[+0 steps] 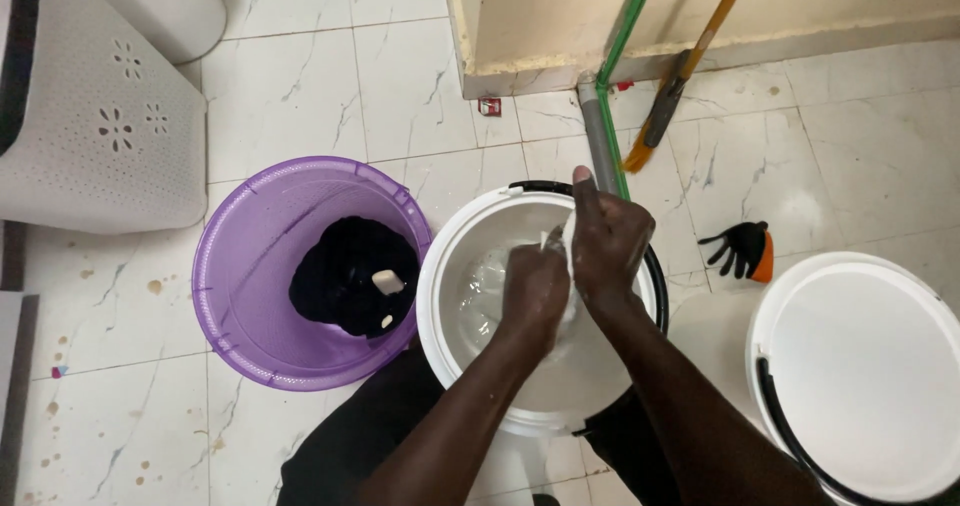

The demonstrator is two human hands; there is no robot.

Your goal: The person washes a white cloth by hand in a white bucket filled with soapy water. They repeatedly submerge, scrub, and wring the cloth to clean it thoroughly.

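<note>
Both my hands are over a white bucket (440,266) that holds water. My left hand (533,288) and my right hand (607,241) are closed together on a small white cloth (556,238), only a bit of which shows between them. More pale fabric (485,286) lies in the water under my hands. To the left stands a purple bucket (240,266) with a dark wet garment (350,276) inside and a small white bar of soap (387,282) resting on it.
A second white bucket (860,366) with a black handle stands at the right. A black and orange glove (742,248) lies on the tiled floor. A white perforated basket (100,116) is at upper left. A broom (680,76) and green pole (625,36) lean by the wall.
</note>
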